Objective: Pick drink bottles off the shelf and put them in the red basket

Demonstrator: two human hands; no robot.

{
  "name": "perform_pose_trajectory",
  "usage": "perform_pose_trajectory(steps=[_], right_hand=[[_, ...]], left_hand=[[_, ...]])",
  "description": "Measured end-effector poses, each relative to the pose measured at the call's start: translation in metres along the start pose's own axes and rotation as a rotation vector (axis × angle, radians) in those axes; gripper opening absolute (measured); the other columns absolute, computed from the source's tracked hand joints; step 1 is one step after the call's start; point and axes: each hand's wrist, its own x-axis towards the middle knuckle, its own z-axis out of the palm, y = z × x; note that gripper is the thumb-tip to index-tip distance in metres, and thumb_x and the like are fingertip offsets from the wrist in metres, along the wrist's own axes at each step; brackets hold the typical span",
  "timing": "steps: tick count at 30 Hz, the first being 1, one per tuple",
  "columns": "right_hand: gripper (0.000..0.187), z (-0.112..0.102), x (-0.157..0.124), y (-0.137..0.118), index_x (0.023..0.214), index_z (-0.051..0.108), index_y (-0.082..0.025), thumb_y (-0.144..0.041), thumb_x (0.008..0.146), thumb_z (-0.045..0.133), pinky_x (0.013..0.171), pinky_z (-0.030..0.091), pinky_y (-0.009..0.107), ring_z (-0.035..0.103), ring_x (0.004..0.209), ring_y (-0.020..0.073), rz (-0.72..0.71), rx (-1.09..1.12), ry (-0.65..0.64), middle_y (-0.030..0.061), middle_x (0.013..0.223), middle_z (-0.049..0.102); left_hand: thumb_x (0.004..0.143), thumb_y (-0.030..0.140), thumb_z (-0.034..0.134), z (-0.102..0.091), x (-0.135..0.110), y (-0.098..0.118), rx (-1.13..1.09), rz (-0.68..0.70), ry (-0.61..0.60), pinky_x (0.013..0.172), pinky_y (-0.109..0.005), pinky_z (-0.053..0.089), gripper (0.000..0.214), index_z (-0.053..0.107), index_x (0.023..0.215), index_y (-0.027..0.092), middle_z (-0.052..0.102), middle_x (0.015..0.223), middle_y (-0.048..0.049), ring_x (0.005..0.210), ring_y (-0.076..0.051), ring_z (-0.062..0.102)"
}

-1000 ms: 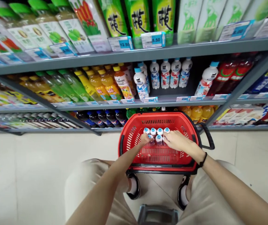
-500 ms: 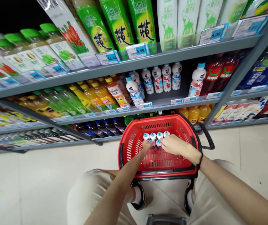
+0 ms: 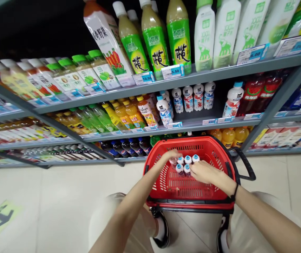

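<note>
left hand (image 3: pixel 173 155), right hand (image 3: pixel 205 172), seemingly gripping bottles (image 3: pixel 188 160)

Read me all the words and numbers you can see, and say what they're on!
"12.50": first tag, under the carrot carton.
"5.50": second tag, under the green-label bottles.
"6.00": third tag, under the white bottles.
"100%": on the white bottles.
Small bottles in the red basket, other tags and labels: too small or blurred to read.
</note>
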Motion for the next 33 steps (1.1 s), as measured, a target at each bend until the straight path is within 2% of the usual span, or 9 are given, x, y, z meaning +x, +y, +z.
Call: perform_pose_trajectory(steps=[3,6,11,16,19,24,27,30,33], right_hand=[[0.034,0.004,0.000,0.001,0.105,0.078,-0.009,-0.012,0.100,0.045,0.077,0.054,0.039,0.079,0.096,0.0357,0.003,-0.001,-0.002,0.0226,0.101,0.081],[0.034,0.006,0.000,0.002,0.103,0.078,-0.008,-0.013,0.100,0.045,0.077,0.055,0.039,0.080,0.094,0.0362,-0.001,-0.002,-0.001,0.0227,0.098,0.081],[0.034,0.006,-0.002,0.002,0.102,0.079,-0.008,-0.013,0.100,0.045,0.077,0.055,0.040,0.079,0.093,0.0369,-0.002,-0.005,0.003,0.0229,0.099,0.081],[0.032,0.005,-0.003,0.004,0.104,0.078,-0.010,-0.014,0.099,0.047,0.078,0.053,0.039,0.079,0.095,0.0364,0.007,0.028,-0.005,0.0224,0.103,0.080],[0.030,0.001,-0.005,0.006,0.101,0.077,-0.011,-0.014,0.099,0.048,0.080,0.053,0.040,0.078,0.098,0.0366,0.019,0.068,0.007,0.0228,0.104,0.079],[0.030,-0.004,-0.008,0.004,0.107,0.073,-0.011,-0.014,0.101,0.043,0.089,0.052,0.045,0.075,0.103,0.0377,0.068,0.197,0.123,0.0241,0.109,0.077],[0.039,0.000,-0.001,-0.002,0.115,0.067,-0.014,-0.023,0.110,0.029,0.090,0.054,0.042,0.076,0.101,0.0305,0.100,0.320,0.221,0.0186,0.109,0.077],[0.052,0.010,0.012,-0.010,0.115,0.062,-0.017,-0.040,0.112,0.015,0.072,0.060,0.036,0.075,0.084,0.0231,0.132,0.878,0.288,0.0141,0.103,0.077],[0.066,0.017,0.021,-0.016,0.105,0.065,-0.016,-0.071,0.104,0.029,0.061,0.063,0.037,0.073,0.078,0.0249,0.122,1.606,0.224,0.0154,0.095,0.076]], left_hand=[[0.102,0.039,0.062,-0.054,0.001,0.032,-0.128,0.142,0.240,0.077,-0.032,0.061,0.029,0.071,0.094,0.012,0.074,0.088,-0.0048,0.079,-0.016,0.072],[0.104,0.037,0.050,-0.097,-0.001,0.054,-0.204,0.256,0.655,0.093,-0.033,0.057,0.031,0.067,0.116,0.014,0.075,0.113,-0.0122,0.104,-0.020,0.071],[0.088,0.034,0.076,-0.128,0.012,0.069,-0.094,0.489,1.140,0.110,-0.038,0.048,0.058,0.051,0.136,0.011,0.062,0.138,-0.0223,0.128,-0.028,0.061],[0.080,0.032,0.086,-0.134,0.030,0.068,-0.079,0.443,1.024,0.107,-0.042,0.051,0.072,0.050,0.138,0.009,0.069,0.129,-0.0218,0.122,-0.033,0.068],[0.081,0.032,0.085,-0.127,0.026,0.061,-0.175,0.584,1.032,0.103,-0.038,0.055,0.069,0.049,0.137,0.013,0.072,0.124,-0.0169,0.115,-0.028,0.072],[0.080,0.052,0.086,-0.121,-0.011,0.060,-0.349,0.853,1.190,0.110,-0.038,0.053,0.080,0.046,0.141,0.019,0.059,0.144,-0.0173,0.134,-0.028,0.062],[0.080,0.052,0.087,-0.121,-0.048,0.062,-0.499,0.926,1.059,0.111,-0.038,0.053,0.075,0.051,0.138,0.022,0.062,0.141,-0.0144,0.131,-0.027,0.063],[0.082,0.053,0.084,-0.102,-0.083,0.052,-0.626,0.811,0.772,0.108,-0.039,0.054,0.061,0.062,0.127,0.019,0.070,0.131,-0.0130,0.122,-0.027,0.068],[0.079,0.052,0.086,-0.068,-0.105,0.028,-0.789,0.648,0.586,0.107,-0.040,0.055,0.061,0.064,0.125,0.018,0.072,0.128,-0.0129,0.118,-0.026,0.070]])
